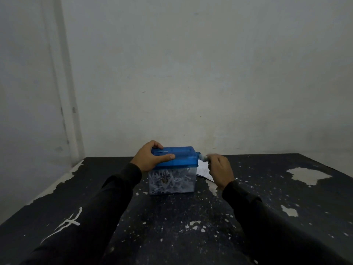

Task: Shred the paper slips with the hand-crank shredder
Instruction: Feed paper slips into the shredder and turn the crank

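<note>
A small hand-crank shredder (183,157) with a blue top and a clear bin stands on the black table (172,217). White paper strips (172,181) fill the bin. My left hand (150,156) grips the left end of the blue top, thumb along the front and fingers over the back. My right hand (219,169) holds the pale crank handle (204,157) on the shredder's right side. White paper slips (204,171) lie flat on the table just behind my right hand, partly hidden by it.
The table's black paint is chipped, with pale patches at the right (309,175) and along the left edge. A white wall (191,73) stands right behind the table, with a corner at the left. Both my arms wear dark sleeves.
</note>
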